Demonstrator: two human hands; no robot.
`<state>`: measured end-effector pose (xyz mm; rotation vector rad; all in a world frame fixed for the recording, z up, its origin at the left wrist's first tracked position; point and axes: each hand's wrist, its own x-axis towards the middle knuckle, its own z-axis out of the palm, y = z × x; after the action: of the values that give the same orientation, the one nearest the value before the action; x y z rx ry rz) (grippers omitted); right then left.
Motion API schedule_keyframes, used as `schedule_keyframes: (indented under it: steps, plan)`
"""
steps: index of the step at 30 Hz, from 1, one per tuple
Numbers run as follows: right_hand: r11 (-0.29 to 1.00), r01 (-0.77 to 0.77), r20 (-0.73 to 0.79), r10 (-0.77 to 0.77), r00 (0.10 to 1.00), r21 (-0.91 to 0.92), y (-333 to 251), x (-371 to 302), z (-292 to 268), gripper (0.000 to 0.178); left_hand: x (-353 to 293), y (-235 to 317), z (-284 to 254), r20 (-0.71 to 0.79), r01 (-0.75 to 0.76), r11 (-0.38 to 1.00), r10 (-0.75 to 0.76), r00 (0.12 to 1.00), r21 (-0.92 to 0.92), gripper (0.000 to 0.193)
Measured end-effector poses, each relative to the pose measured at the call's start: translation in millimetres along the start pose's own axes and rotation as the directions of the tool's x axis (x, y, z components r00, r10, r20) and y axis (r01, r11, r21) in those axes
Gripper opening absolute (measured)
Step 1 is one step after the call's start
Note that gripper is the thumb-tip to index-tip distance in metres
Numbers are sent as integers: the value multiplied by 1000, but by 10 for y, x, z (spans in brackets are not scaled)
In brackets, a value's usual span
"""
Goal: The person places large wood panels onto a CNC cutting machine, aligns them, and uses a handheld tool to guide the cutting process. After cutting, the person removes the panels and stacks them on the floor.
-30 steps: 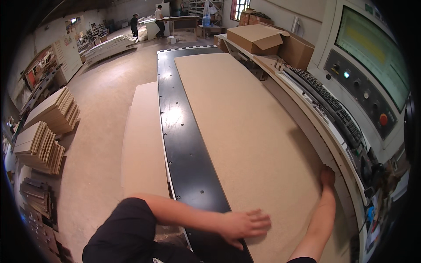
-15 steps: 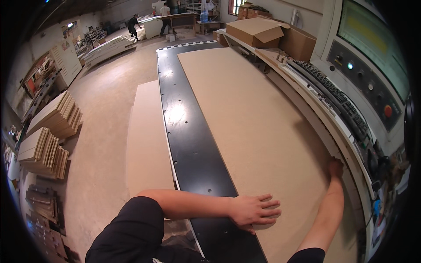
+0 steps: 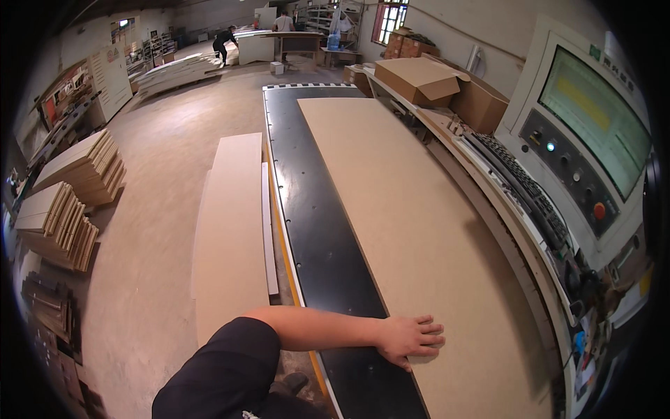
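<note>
My left hand (image 3: 410, 340) lies palm down on a long tan board (image 3: 447, 258), its fingers spread near the board's left edge. The board rests on a black machine bed (image 3: 328, 230) dotted with small holes, and a strip of that bed shows bare along the board's left side. My left forearm reaches across this strip in a dark sleeve. My right hand is out of the picture.
A control cabinet (image 3: 516, 129) with a screen and a red button stands at the right, beside a keyboard (image 3: 523, 185). Cardboard boxes (image 3: 419, 77) sit farther back. Left of the bed are pale boards (image 3: 234, 209) and stacked panels (image 3: 59, 216). Two people are far off.
My right hand and forearm, earlier at the board's right edge, have left the picture. The view has shifted. My left hand stays flat on the board.
</note>
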<state>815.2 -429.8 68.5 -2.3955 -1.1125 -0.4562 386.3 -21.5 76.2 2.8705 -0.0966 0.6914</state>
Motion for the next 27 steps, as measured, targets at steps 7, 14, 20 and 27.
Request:
schedule_keyframes:
  steps: [7, 14, 20, 27]
  plan:
    - [571, 269, 54, -364, 930, -776, 1476, -1196, -537, 31, 17, 31, -48, 35, -37, 997, 35, 999, 65, 75]
    - [942, 125, -258, -211, 943, -312, 2088, -1150, -40, 34, 57, 125, -135, 81, -58, 988, 46, 996, 145, 68]
    - [988, -79, -306, 35, 952, -131, 1973, -926, 80, 34, 40, 142, -92, 84, -63, 975, 46, 995, 212, 67]
    - [998, -69, -297, 64, 953, -4, 1000, -784, -270, 28, -78, 633, -179, 53, 333, 932, -343, 938, 146, 59]
